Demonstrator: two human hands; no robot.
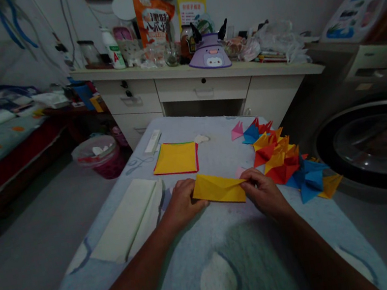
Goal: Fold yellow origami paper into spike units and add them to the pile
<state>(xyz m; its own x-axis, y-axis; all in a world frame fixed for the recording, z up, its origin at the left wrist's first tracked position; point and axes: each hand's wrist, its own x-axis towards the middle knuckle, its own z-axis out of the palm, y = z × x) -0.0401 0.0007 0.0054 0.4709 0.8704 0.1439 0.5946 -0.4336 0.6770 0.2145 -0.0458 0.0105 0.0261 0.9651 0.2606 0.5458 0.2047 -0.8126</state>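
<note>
Your left hand (184, 199) grips the left end of the folded yellow paper (219, 188), thumb along its lower edge and fingers curled at its upper corner. Your right hand (263, 190) pinches the opposite end at the upper corner. The strip thus spans the gap between your two hands, on the near side of the paper stack (175, 158) and a little to its right.

That stack is squared, yellow on top, with red and green edges peeping out. A small pink piece (240, 170) sits to its right, just beyond your right hand. Farther right of the stack you have a crowded row of folded paper figures (279, 154) in pink, blue, red, orange and yellow. Just past the stack's far right corner is a crumpled white scrap (201, 138); past its far left corner, a slim white box (153, 142). Nearer you and left of the stack lies a pale folded sheet (128, 221).

Everything there rests on a blue tablecloth (211, 242). Beyond the stack stands a white desk (206, 88) bearing a purple visor (209, 52) and an orange bag (155, 19). Well left of the stack is a pink bin (107, 165); well right, a washing machine (372, 78).
</note>
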